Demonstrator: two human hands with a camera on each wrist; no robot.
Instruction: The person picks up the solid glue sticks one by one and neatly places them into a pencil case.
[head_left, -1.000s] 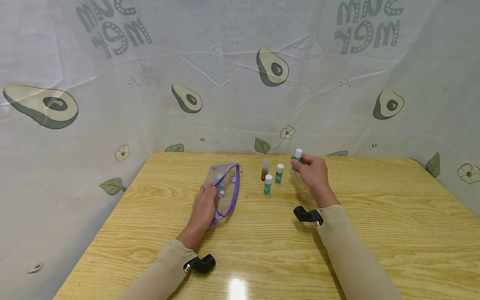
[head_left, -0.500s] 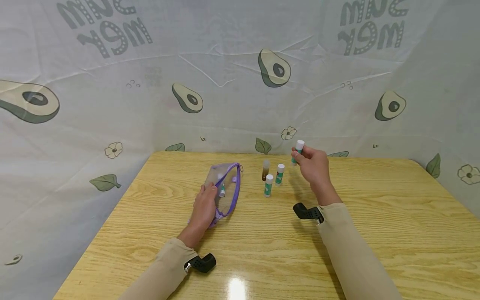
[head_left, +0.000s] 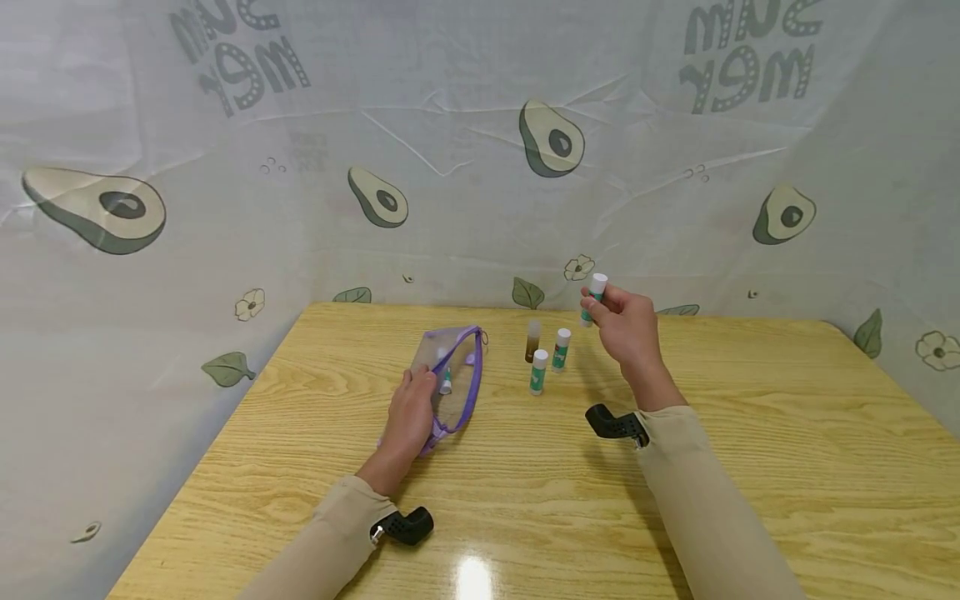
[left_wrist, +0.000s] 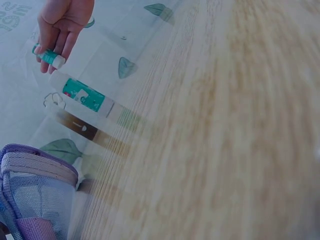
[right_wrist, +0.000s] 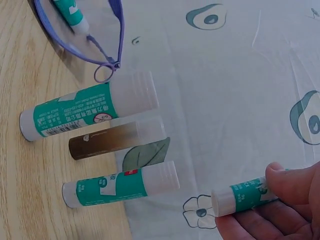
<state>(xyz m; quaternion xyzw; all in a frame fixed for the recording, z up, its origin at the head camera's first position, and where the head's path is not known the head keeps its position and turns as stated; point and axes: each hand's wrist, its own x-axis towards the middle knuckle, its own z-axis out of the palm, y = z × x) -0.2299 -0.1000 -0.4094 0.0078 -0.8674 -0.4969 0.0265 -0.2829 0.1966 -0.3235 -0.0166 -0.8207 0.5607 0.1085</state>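
A white-capped glue stick (head_left: 594, 302) with a green label is raised above the back of the table, pinched upright between the thumb and fingers of my right hand (head_left: 628, 329). My left hand (head_left: 407, 415) grips the near left side of a see-through mesh pouch (head_left: 455, 407) with purple trim, its opening facing right. One green-labelled glue stick (head_left: 446, 383) lies inside. Between the hands, two more glue sticks stand upright, one nearer (head_left: 537, 375) and one behind it (head_left: 560, 352). Beside them stands a brown tube (head_left: 532, 343) with a frosted cap.
The wood-grain table (head_left: 517, 492) ends at the back against a pale cloth (head_left: 450, 233) printed with avocados and leaves. A small ring (right_wrist: 104, 73) hangs at the pouch's far corner. Black camera mounts (head_left: 617, 422) sit on both wrists.
My right hand has lifted the glue stick up off the table, then moved very slightly. The left hand and pouch stay in place.
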